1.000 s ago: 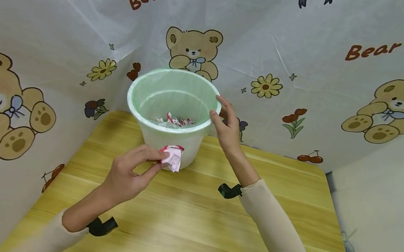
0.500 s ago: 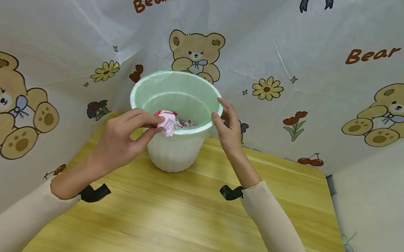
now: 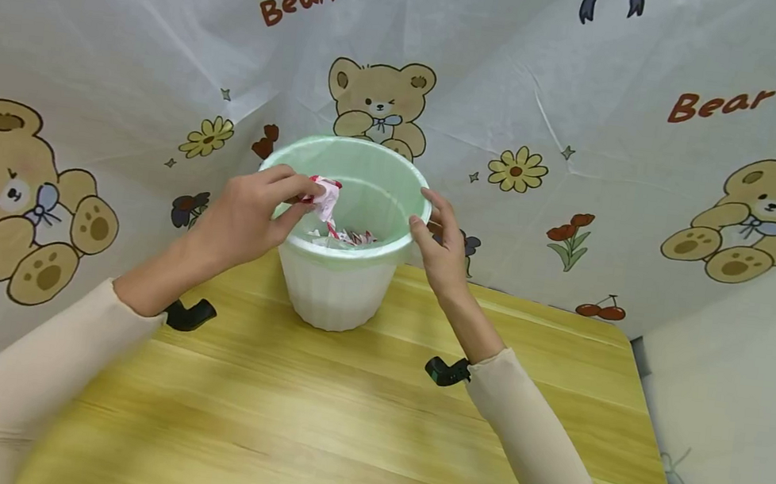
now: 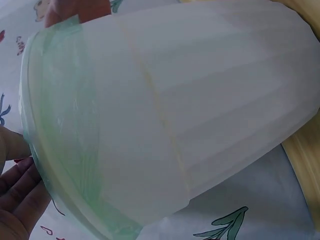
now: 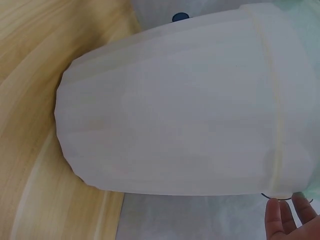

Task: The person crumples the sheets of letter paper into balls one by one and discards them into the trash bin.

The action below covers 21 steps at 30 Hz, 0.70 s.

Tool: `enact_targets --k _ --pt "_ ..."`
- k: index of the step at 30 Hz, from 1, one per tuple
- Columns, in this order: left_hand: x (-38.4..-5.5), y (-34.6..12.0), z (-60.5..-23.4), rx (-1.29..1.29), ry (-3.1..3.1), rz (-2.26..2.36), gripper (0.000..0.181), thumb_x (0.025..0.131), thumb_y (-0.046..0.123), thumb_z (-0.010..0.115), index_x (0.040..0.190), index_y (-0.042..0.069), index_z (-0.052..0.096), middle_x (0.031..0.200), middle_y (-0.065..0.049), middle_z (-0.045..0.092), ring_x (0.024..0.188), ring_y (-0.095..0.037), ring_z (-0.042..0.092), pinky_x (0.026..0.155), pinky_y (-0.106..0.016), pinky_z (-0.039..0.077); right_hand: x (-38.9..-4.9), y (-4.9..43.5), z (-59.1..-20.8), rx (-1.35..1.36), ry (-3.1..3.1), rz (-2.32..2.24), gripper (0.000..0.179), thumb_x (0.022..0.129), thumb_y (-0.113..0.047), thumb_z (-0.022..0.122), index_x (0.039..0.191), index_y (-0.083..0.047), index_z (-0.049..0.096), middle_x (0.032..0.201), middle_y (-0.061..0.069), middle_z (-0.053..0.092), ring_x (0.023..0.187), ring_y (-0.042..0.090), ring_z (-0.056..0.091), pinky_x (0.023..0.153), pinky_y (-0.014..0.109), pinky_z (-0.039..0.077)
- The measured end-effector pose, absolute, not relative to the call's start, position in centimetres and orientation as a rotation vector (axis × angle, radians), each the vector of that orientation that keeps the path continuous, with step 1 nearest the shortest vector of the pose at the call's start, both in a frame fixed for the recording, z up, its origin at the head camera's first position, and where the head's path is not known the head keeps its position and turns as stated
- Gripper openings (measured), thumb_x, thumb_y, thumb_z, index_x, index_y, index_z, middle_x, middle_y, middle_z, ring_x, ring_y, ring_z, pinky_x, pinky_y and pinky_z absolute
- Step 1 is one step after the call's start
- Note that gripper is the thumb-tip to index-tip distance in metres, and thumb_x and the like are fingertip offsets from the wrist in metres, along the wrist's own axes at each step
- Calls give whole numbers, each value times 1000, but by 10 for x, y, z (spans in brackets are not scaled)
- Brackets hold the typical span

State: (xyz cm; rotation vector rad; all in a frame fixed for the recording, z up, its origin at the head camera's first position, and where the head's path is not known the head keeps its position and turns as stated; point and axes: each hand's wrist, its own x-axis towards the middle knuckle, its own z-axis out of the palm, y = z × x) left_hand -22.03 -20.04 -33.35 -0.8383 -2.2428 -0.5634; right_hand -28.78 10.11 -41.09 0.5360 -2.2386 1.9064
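A white trash bin (image 3: 335, 292) with a light green plastic liner (image 3: 381, 173) folded over its rim stands upright at the back of the table. My left hand (image 3: 247, 214) reaches over the near left rim and pinches a crumpled pink-and-white wrapper (image 3: 326, 200) with red edges between thumb and fingers, above the bin's mouth. Several crumpled red-and-white scraps (image 3: 360, 237) lie inside. My right hand (image 3: 445, 260) holds the bin's right rim, thumb on the near side. In the right wrist view its fingertips (image 5: 274, 212) show at the bin's side near the rim. The left wrist view hides most of the wrapper.
The bin rests on a yellow wood-grain table (image 3: 366, 431). A white cloth backdrop (image 3: 474, 52) with printed bears and flowers rises close behind it and along the left. Black wrist cameras (image 3: 189, 315) jut from both sleeves.
My left hand has lifted the wrapper from in front of the bin, up and over the rim, to above the opening. The right hand stays at the rim.
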Motion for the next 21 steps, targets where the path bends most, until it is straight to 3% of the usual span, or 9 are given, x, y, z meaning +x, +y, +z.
enact_targets --k 10,17,21 --pt "-245 -204 -320 -843 -2472 -518 17 98 1 76 111 13 76 98 -5 75 79 -20 68 68 -33 52 -286 102 -409 538 -2240 1910 52 108 -22 59 159 -23 50 145 29 60 121 30 63 95 27 53" --pt "-254 -207 -320 -814 -2557 -562 39 96 0 79 132 15 75 115 -11 75 89 -26 75 75 -42 62 -285 101 -411 527 -2252 1919 51 109 -25 58 159 -25 50 143 26 62 122 30 63 97 31 52" --pt "-255 -208 -320 -799 -2584 -561 44 96 1 79 136 15 72 119 -12 74 93 -28 77 74 -45 62 -284 101 -410 528 -2253 1915 51 109 -26 58 160 -26 50 142 25 63 118 25 63 96 30 52"
